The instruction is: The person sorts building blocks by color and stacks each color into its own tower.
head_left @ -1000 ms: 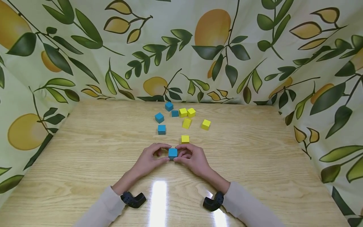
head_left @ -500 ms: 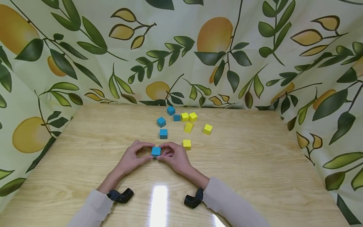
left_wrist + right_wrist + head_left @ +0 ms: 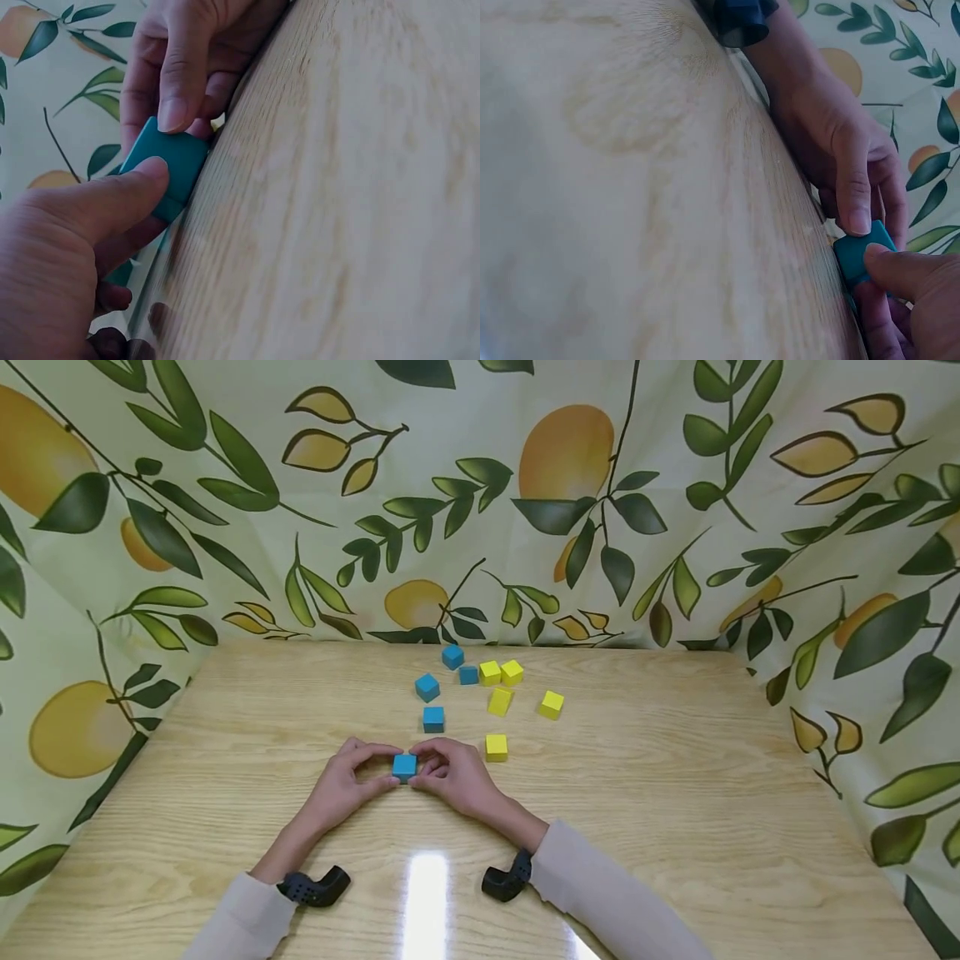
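Left wrist: left hand (image 3: 66, 244) partly hides a blue block (image 3: 184, 155).

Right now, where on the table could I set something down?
The widest bare patch of table lies right of the rightmost yellow cube and the right hand. Another lies between the left hand and the patterned cloth at left. Crowded: the far middle, with loose cubes, and around the blue cube both hands grip.

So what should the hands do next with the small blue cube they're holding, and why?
Perhaps the right hand should let go of the small blue cube: the left hand pinches it too, so may steady it alone, and a small yellow cube lies close by the right hand.
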Motion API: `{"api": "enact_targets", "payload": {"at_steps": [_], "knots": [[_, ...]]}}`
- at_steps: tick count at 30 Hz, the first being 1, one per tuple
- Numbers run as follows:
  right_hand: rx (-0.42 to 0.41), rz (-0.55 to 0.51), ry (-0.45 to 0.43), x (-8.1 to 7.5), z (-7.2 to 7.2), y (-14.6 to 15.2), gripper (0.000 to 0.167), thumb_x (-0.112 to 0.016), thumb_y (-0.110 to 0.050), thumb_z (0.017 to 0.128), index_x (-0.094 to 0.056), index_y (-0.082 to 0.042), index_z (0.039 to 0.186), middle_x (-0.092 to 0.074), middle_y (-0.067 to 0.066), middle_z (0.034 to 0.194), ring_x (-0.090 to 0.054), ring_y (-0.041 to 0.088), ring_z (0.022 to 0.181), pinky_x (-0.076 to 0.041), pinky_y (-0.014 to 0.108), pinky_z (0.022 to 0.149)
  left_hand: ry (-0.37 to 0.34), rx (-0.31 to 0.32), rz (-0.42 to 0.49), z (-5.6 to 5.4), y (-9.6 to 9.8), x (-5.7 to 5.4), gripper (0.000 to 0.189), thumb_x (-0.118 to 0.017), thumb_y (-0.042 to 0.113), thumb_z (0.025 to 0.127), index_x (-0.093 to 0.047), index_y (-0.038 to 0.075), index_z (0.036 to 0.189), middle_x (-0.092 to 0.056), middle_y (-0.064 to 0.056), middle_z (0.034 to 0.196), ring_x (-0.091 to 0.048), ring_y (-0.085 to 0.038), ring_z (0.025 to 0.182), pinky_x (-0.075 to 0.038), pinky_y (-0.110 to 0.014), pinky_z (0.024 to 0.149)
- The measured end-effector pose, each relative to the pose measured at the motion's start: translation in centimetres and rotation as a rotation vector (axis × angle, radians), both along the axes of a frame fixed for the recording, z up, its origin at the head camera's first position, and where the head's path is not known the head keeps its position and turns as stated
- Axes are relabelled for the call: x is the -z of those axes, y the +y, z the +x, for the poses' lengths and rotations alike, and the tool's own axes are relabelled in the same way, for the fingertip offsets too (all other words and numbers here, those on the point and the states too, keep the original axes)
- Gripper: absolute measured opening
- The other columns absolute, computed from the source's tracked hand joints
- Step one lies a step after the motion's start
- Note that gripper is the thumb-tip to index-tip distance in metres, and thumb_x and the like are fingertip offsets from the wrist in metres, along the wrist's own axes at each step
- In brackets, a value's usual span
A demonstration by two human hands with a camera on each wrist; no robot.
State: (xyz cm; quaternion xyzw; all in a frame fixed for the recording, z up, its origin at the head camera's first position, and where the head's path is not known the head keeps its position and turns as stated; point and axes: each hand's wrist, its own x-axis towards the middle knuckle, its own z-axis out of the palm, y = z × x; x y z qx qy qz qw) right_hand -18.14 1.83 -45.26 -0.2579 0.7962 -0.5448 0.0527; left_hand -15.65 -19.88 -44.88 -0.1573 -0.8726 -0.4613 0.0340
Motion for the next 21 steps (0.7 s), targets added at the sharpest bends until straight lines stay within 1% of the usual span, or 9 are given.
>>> {"api": "enact_targets", "payload": {"at_steps": [3,6,7,10,13,14,17,19,21], "knots": [[-0.015,-0.002,-0.005,0.1,0.0,0.1,0.033,-0.077,-0.012,0.082,-0.065,-0.010,0.113,-0.064,0.001,0.090,-0.063,0.005,0.076,-0.053,0.022,0.069,0.014,0.007,-0.012,0.0,0.1,0.1,0.036,-0.078,0.022,0.081,-0.069,0.021,0.116,-0.052,0.000,0.093,-0.043,-0.016,0.085,-0.037,-0.034,0.075],[-0.028,-0.022,-0.037,0.1,0.0,0.2,0.034,-0.076,-0.014,0.083,-0.064,-0.011,0.115,-0.065,0.001,0.089,-0.063,0.006,0.076,-0.052,0.022,0.069,0.028,0.015,-0.027,0.0,0.0,0.1,0.036,-0.079,0.020,0.081,-0.069,0.021,0.116,-0.055,0.003,0.096,-0.044,-0.015,0.087,-0.038,-0.034,0.076],[-0.031,-0.034,-0.049,-0.5,0.3,0.3,0.034,-0.076,-0.012,0.083,-0.064,-0.009,0.115,-0.065,0.002,0.088,-0.064,0.008,0.075,-0.052,0.022,0.068,0.032,0.021,-0.030,0.0,0.0,0.1,0.037,-0.079,0.021,0.081,-0.068,0.020,0.116,-0.055,0.003,0.097,-0.044,-0.015,0.087,-0.038,-0.034,0.076],[-0.023,-0.056,-0.077,-0.6,0.3,0.5,0.034,-0.076,-0.013,0.083,-0.064,-0.009,0.115,-0.065,0.001,0.086,-0.064,0.009,0.073,-0.053,0.023,0.068,0.043,0.032,-0.034,0.0,0.0,0.2,0.037,-0.078,0.020,0.081,-0.068,0.021,0.116,-0.055,0.004,0.097,-0.044,-0.015,0.086,-0.038,-0.034,0.075],[0.008,-0.062,-0.078,-0.7,0.3,0.6,0.032,-0.073,-0.012,0.085,-0.064,-0.006,0.115,-0.066,0.002,0.088,-0.064,0.010,0.074,-0.052,0.023,0.068,0.058,0.041,-0.037,-0.1,0.0,0.3,0.037,-0.078,0.021,0.081,-0.068,0.020,0.117,-0.055,0.003,0.096,-0.044,-0.015,0.085,-0.038,-0.033,0.074],[0.022,-0.067,-0.075,-0.1,0.0,0.6,0.032,-0.073,-0.014,0.086,-0.064,-0.007,0.116,-0.066,0.001,0.092,-0.064,0.010,0.076,-0.053,0.024,0.069,0.060,0.042,-0.038,-0.1,0.0,0.4,0.037,-0.078,0.021,0.081,-0.068,0.020,0.117,-0.056,0.002,0.097,-0.044,-0.015,0.085,-0.038,-0.033,0.074],[0.060,-0.103,-0.063,-0.2,-0.1,0.7,0.030,-0.071,-0.012,0.087,-0.064,-0.003,0.115,-0.066,0.007,0.102,-0.065,0.017,0.080,-0.052,0.025,0.069,0.058,0.039,-0.041,-0.2,0.0,0.4,0.037,-0.078,0.020,0.081,-0.068,0.021,0.117,-0.057,0.002,0.099,-0.045,-0.014,0.086,-0.039,-0.033,0.075],[0.085,-0.134,-0.056,-0.2,-0.3,0.9,0.029,-0.071,-0.012,0.088,-0.064,-0.003,0.115,-0.065,0.009,0.107,-0.065,0.021,0.081,-0.052,0.025,0.068,0.052,0.035,-0.043,-0.2,0.0,0.4,0.037,-0.078,0.020,0.081,-0.067,0.021,0.117,-0.057,0.002,0.099,-0.044,-0.014,0.086,-0.039,-0.033,0.075],[0.115,-0.145,-0.041,-0.2,-0.5,1.2,0.027,-0.070,-0.012,0.088,-0.064,-0.004,0.113,-0.064,0.009,0.106,-0.065,0.019,0.080,-0.052,0.024,0.067,0.048,0.030,-0.044,-0.3,0.0,0.4,0.037,-0.078,0.019,0.081,-0.067,0.021,0.117,-0.056,0.002,0.099,-0.044,-0.015,0.086,-0.039,-0.033,0.075]]}}
